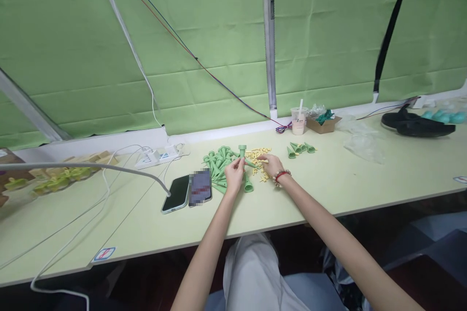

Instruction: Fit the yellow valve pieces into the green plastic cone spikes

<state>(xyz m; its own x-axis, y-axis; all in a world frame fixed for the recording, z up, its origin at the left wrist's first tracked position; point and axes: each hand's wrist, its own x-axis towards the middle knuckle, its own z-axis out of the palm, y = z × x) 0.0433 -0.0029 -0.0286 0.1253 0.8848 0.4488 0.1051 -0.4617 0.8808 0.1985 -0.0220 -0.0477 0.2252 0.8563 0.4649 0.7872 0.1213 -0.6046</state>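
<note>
My left hand (234, 175) is closed around a green cone-shaped plastic piece (242, 151), held upright above the table. Just left of it lies a pile of several more green cones (217, 162). My right hand (270, 164), with a red bead bracelet at the wrist, rests palm down on a scatter of small yellow plastic parts (258, 154), fingers curled among them. Whether it holds one I cannot make out. One green cone (248, 184) lies between my hands.
Two phones (188, 190) lie left of the pile, one on a cable. A power strip (156, 156) sits further left. Three green cones (300, 148), a drink cup (298, 120) and a small cardboard box (323, 123) stand at the back. The pale table (328, 189) fronts a green curtain.
</note>
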